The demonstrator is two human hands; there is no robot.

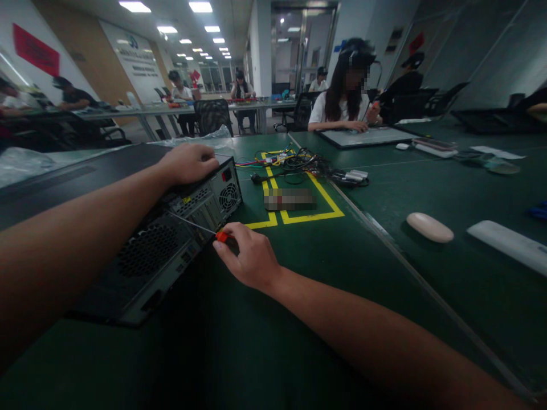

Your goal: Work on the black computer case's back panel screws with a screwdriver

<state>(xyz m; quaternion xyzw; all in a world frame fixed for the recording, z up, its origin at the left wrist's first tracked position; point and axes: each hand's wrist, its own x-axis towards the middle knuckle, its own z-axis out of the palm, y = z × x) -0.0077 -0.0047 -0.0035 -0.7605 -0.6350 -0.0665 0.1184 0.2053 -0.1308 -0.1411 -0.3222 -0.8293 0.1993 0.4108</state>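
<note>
A black desktop computer case (102,162) lies on its side on the green table, its rear panel with slots, vents and a fan grille turned toward me. My left hand (188,162) rests on the top edge of the case, fingers bent over it; nothing shows in its grip. In my right hand (252,256), a screwdriver (221,236) with an orange handle is held between thumb and fingers. Its long thin shaft points left to the rear panel, near the expansion slots. Whether the tip touches a screw is too small to tell.
Bundled cables (303,162) lie behind yellow tape marks (316,218) on the table. A blurred-out object (290,199) sits within the marks. To the right are a beige oval case (429,226) and a white bar (508,245). A person (342,108) works across the table.
</note>
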